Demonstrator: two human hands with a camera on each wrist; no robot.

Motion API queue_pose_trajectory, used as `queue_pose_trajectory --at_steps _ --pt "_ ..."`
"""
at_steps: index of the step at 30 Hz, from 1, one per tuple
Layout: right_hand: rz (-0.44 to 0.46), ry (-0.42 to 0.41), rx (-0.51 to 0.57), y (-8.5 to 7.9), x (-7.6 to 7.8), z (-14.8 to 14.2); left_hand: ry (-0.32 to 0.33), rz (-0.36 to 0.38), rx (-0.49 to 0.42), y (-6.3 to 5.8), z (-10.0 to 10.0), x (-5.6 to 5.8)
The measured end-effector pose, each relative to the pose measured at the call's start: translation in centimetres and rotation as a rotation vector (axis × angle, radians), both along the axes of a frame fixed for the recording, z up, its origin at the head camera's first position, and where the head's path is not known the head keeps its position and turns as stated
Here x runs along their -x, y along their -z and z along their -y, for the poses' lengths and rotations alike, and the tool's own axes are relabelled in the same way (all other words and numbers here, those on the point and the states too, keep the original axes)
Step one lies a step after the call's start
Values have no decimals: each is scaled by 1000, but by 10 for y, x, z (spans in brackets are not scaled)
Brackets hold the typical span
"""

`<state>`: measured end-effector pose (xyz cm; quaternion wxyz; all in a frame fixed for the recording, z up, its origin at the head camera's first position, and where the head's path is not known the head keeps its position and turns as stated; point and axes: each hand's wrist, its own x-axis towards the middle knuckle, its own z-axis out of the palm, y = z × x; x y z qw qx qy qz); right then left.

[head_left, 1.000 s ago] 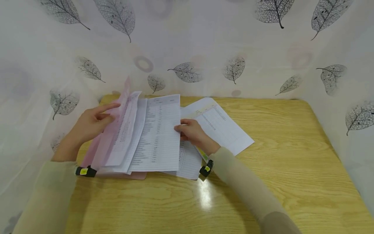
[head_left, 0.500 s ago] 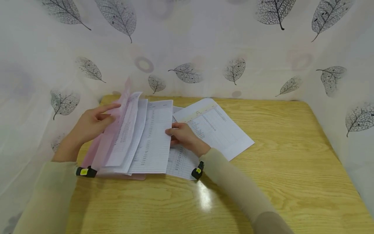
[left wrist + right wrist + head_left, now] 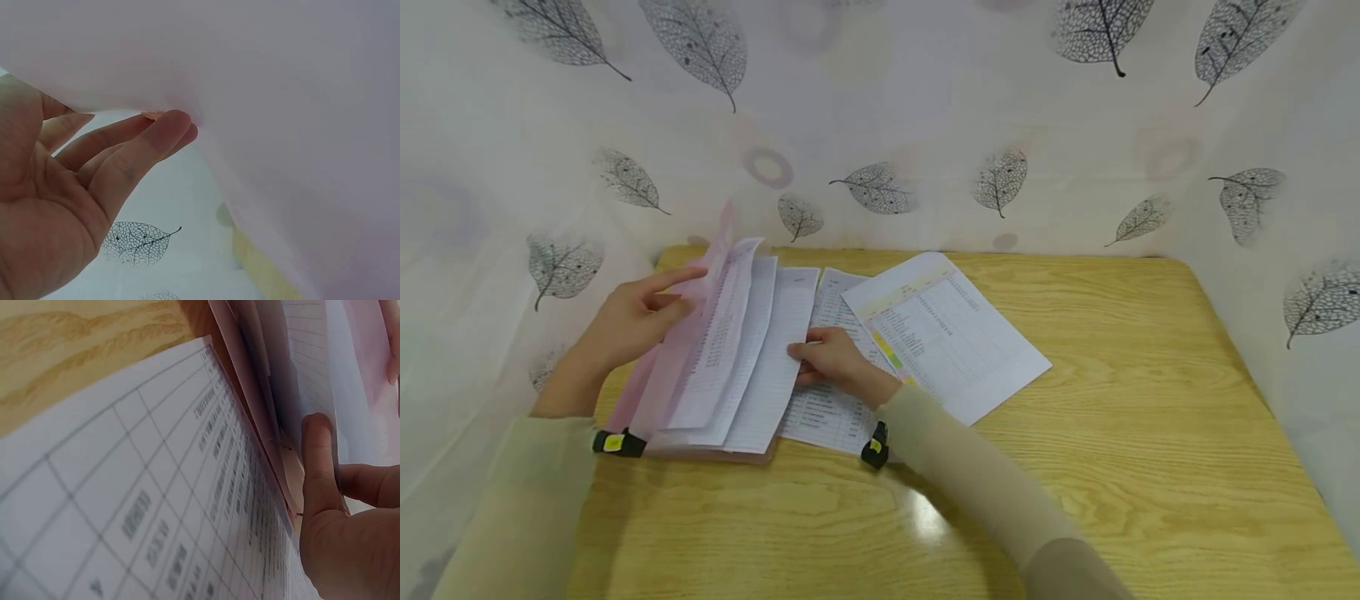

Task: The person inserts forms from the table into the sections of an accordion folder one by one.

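Note:
At the left of the table lies a pink folder (image 3: 752,458), its translucent cover (image 3: 679,354) raised. My left hand (image 3: 636,321) holds that cover's edge, pinched between thumb and fingers in the left wrist view. Several printed sheets (image 3: 721,333) stand fanned against the inside of the cover. My right hand (image 3: 837,360) pinches the right edge of another printed sheet (image 3: 784,321), which tilts up toward the left. In the right wrist view the thumb and fingers lie on opposite sides of this paper (image 3: 317,375).
Beneath my right hand a printed table sheet (image 3: 827,421) lies flat, reaching out from the folder. To its right, a sheet with yellow and green cells (image 3: 958,333) lies askew, overlapping it. A leaf-patterned curtain (image 3: 925,125) encloses the wooden table (image 3: 1150,400).
My right hand has moved left and slightly nearer, turning the pinched sheet toward the cover. More of the sheets beneath now shows. The left hand stays in place on the cover.

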<state>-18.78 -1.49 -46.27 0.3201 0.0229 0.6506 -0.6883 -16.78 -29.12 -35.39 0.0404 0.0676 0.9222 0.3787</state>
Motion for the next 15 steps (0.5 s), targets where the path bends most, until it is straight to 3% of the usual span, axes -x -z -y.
queue_pose_trajectory --at_steps 15 --pt "37 15 37 0 3 19 1 -11 -5 -2 0 -1"
